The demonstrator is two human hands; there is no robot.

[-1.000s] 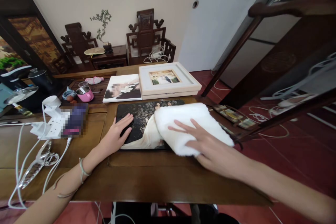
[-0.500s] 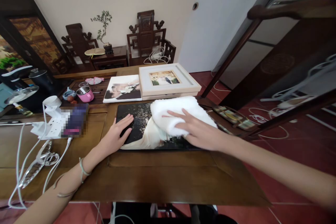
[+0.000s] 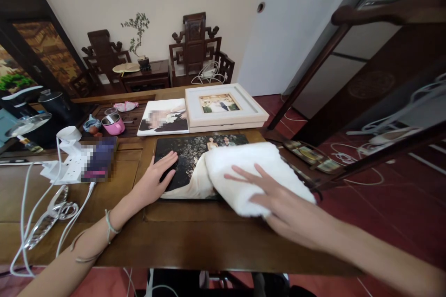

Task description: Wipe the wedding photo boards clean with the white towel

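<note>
A dark wedding photo panel (image 3: 188,153) lies flat on the wooden table (image 3: 174,236). My left hand (image 3: 162,171) rests flat on its left edge, fingers stretched and thumb apart. Over the panel's right part lies a folded white fluffy towel (image 3: 237,167), which hangs past the panel's near edge. My right hand (image 3: 272,195) presses on the towel with its fingers spread over the top, and the thumb side is tucked at a fold. The towel hides the panel's lower right area.
Behind the panel lie a white-framed picture (image 3: 226,118) and a smaller photo canvas (image 3: 163,127). At left are a power strip (image 3: 73,164) with white cables, a blurred phone (image 3: 101,158), a clear hair claw (image 3: 52,216) and a pink cup (image 3: 113,124). A chair (image 3: 310,69) stands at right.
My right hand and the towel have moved toward me and to the right, uncovering two figures at the panel's upper edge. My left hand has stayed put.
</note>
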